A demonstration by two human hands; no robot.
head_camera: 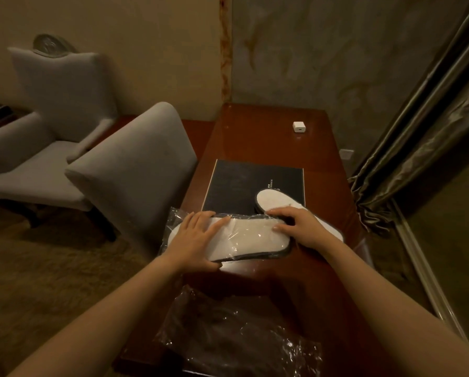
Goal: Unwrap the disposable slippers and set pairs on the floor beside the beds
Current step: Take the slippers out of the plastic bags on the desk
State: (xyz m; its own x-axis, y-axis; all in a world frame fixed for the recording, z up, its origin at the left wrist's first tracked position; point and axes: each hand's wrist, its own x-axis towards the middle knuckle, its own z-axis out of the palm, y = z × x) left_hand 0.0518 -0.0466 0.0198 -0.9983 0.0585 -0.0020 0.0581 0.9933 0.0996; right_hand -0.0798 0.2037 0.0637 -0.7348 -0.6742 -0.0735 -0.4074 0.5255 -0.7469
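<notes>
Gripping wrapped slippers (pixel 244 240), both hands flat

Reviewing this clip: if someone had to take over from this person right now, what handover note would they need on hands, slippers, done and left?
Left hand: grip on the near end of the wrapped slippers, still in their clear plastic, on the wooden table.
Right hand: fingers on the far end of that same pack, seemingly working the wrap.
Unwrapped slippers: already out, lying partly on the black folder, behind the right hand.
Empty wrapper: on the table's near end.
Done: one pack opened.
Left: free the second pack, then set pairs on the floor beside the beds; no bed is in view.
</notes>
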